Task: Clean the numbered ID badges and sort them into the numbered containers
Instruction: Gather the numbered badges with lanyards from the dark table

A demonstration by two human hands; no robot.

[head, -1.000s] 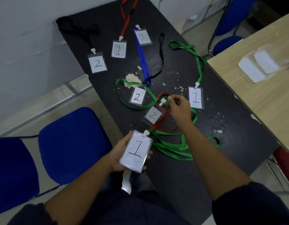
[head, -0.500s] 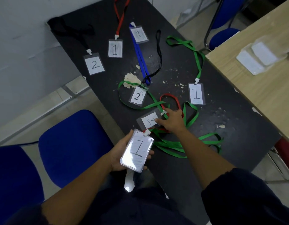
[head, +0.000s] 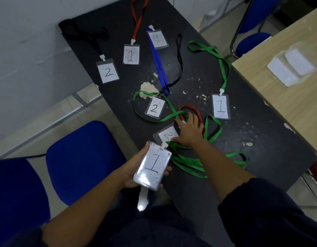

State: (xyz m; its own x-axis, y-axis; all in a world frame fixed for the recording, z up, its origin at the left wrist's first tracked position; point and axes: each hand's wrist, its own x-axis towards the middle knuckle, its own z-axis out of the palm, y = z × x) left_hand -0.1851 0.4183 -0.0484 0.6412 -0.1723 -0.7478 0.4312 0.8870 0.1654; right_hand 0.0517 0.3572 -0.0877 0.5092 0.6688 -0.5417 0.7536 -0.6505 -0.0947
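My left hand (head: 134, 168) holds a clear-sleeved badge marked 1 (head: 152, 166) over the table's near edge; its green lanyard (head: 189, 164) trails onto the black table (head: 261, 139). My right hand (head: 189, 132) rests flat, fingers spread, on the red lanyard (head: 189, 107) beside a badge marked 2 (head: 166, 135). A scribbled badge marked 2 (head: 154, 108) lies inside a green loop. Other badges lie further off: a 1 (head: 220, 106), a 1 (head: 131, 54), a 1 (head: 157, 39) and a 2 (head: 107, 71).
Paper scraps (head: 148, 87) and crumbs litter the table's middle. Blue chairs (head: 83, 157) stand to the left and far right (head: 252, 41). A wooden table (head: 287, 97) at the right carries clear containers (head: 296, 66). A grey wall borders the left.
My right hand has dropped from pinching the red lanyard clip to lying flat by the badge marked 2. That badge has slid nearer to me. My left hand keeps its badge.
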